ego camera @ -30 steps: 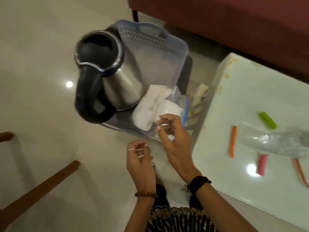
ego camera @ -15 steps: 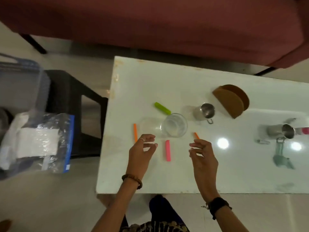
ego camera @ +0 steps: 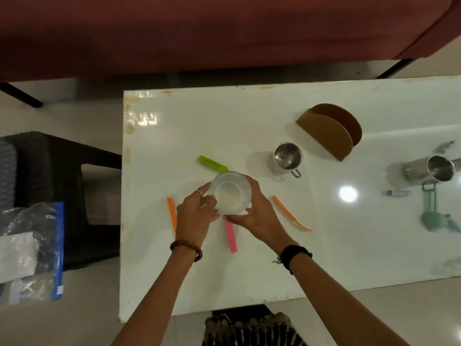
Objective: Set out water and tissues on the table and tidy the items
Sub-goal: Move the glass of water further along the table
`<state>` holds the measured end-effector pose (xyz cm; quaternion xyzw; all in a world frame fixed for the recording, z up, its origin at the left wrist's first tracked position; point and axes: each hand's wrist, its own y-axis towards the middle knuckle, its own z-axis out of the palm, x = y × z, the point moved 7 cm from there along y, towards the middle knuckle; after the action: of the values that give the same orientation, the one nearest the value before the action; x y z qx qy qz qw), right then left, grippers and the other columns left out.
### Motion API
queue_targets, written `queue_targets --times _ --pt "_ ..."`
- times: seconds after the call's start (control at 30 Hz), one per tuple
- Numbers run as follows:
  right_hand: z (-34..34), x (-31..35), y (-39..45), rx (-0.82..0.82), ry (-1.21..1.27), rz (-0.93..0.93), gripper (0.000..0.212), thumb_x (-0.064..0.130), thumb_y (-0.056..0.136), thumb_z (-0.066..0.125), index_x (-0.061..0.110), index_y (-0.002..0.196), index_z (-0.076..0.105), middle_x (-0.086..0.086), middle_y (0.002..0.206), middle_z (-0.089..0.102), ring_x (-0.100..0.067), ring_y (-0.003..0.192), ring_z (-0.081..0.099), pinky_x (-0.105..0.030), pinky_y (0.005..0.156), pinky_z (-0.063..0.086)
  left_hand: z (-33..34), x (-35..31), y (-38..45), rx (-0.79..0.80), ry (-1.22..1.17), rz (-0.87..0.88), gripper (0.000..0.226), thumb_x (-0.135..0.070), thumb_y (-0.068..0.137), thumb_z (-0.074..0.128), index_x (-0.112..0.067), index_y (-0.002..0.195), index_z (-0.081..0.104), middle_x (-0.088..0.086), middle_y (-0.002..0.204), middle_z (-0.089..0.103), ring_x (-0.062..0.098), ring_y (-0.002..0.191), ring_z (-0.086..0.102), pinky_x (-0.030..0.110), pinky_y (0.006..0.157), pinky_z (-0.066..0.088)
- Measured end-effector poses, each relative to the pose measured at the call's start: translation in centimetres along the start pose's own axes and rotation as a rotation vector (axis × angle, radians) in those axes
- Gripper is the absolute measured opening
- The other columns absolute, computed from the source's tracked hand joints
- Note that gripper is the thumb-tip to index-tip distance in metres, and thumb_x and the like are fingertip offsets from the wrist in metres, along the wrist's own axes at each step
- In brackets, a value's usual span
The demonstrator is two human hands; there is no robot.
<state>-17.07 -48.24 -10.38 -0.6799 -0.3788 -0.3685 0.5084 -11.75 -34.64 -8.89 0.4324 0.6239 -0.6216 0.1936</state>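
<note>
While we look down at the white table [ego camera: 249, 283], our left hand [ego camera: 194, 218] and right hand [ego camera: 257, 216] curl their fingers around a clear glass [ego camera: 230, 192], one on each side, over the table's near-left part. A green clip [ego camera: 213, 163] lies just beyond it, a pink strip [ego camera: 231, 237] just nearer. To the far right stands a brown holder [ego camera: 329, 133], and left, off the table, lies a plastic bag of tissues [ego camera: 27, 250].

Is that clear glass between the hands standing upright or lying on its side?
Upright. The clear glass shows its round open mouth straight up to the camera, with the left hand and right hand wrapped around its sides.
</note>
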Motion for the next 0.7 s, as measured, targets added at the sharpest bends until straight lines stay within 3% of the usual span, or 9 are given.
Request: queue_targets --times 0.1,0.23,0.3,0.4,0.47,0.57,0.67,0.7 --pt "-0.3 0.4 -0.3 -0.041 -0.019 -0.042 0.076 0.028 0.064 0.08 0.055 0.118 0.034 0.034 0.119 0.048 0.008 0.11 0.049 -0.036 0.091 0.05 0.3 -0.8 -0.6 -0.008 0.117 0.088 0.036 -0.008 0.091 0.044 -0.012 0.126 0.051 0.021 0.093 0.064 0.032 0.104 0.06 0.024 0.073 0.057" --pt "-2.9 0.8 -2.2 -0.091 0.001 -0.08 0.079 0.03 0.065 0.08 0.055 0.122 0.032 0.034 0.122 0.046 0.008 0.113 0.047 -0.019 0.085 0.051 2.3 -2.8 -2.6 0.027 0.22 0.166 0.026 -0.011 0.091 0.045 -0.015 0.113 0.059 0.02 0.088 0.067 0.027 0.095 0.064 0.036 0.081 0.057" --pt "-5.2 1.3 -3.4 -0.121 -0.012 -0.095 0.08 0.032 0.064 0.08 0.056 0.122 0.031 0.036 0.121 0.046 0.009 0.112 0.048 -0.01 0.078 0.05 4.1 -4.1 -3.5 0.046 0.248 0.192 0.023 -0.011 0.091 0.047 -0.009 0.108 0.061 0.015 0.086 0.068 0.018 0.085 0.067 0.026 0.075 0.058" --pt "-10.5 2.1 -5.2 -0.185 -0.041 -0.104 0.077 0.04 0.063 0.077 0.061 0.12 0.029 0.041 0.117 0.047 0.011 0.108 0.051 -0.007 0.073 0.049 8.5 -6.2 -4.7 0.097 0.22 0.201 0.026 -0.011 0.089 0.05 -0.002 0.112 0.061 0.01 0.1 0.07 0.017 0.087 0.068 0.01 0.062 0.054" --pt "-14.5 2.4 -6.1 -0.207 -0.059 -0.115 0.077 0.044 0.063 0.077 0.058 0.122 0.03 0.044 0.117 0.045 0.012 0.109 0.049 -0.011 0.074 0.053 12.0 -7.9 -5.5 0.14 0.19 0.214 0.029 -0.011 0.088 0.053 -0.009 0.115 0.062 0.008 0.103 0.07 0.016 0.088 0.068 0.01 0.06 0.053" --pt "-21.4 2.4 -7.3 -0.239 -0.097 -0.127 0.08 0.043 0.063 0.077 0.053 0.126 0.031 0.043 0.119 0.043 0.013 0.11 0.047 -0.015 0.071 0.056 18.2 -10.3 -6.0 0.196 0.153 0.217 0.032 -0.008 0.085 0.056 -0.016 0.115 0.063 0.009 0.093 0.071 0.014 0.083 0.068 0.009 0.055 0.051" --pt "-27.8 2.4 -7.3 -0.265 -0.15 -0.136 0.078 0.04 0.063 0.079 0.053 0.124 0.032 0.041 0.116 0.047 0.015 0.107 0.048 -0.007 0.068 0.051 24.3 -12.4 -5.9 0.282 0.117 0.205 0.033 -0.007 0.085 0.055 -0.034 0.099 0.065 -0.001 0.086 0.07 0.01 0.074 0.07 0.013 0.057 0.053" --pt "-29.9 2.3 -7.1 -0.284 -0.171 -0.135 0.077 0.039 0.063 0.079 0.053 0.121 0.032 0.039 0.114 0.049 0.017 0.104 0.048 -0.003 0.067 0.047 26.3 -13.1 -5.7 0.297 0.132 0.206 0.028 -0.008 0.085 0.054 -0.032 0.094 0.066 0.0 0.086 0.07 0.01 0.072 0.07 0.015 0.058 0.055"
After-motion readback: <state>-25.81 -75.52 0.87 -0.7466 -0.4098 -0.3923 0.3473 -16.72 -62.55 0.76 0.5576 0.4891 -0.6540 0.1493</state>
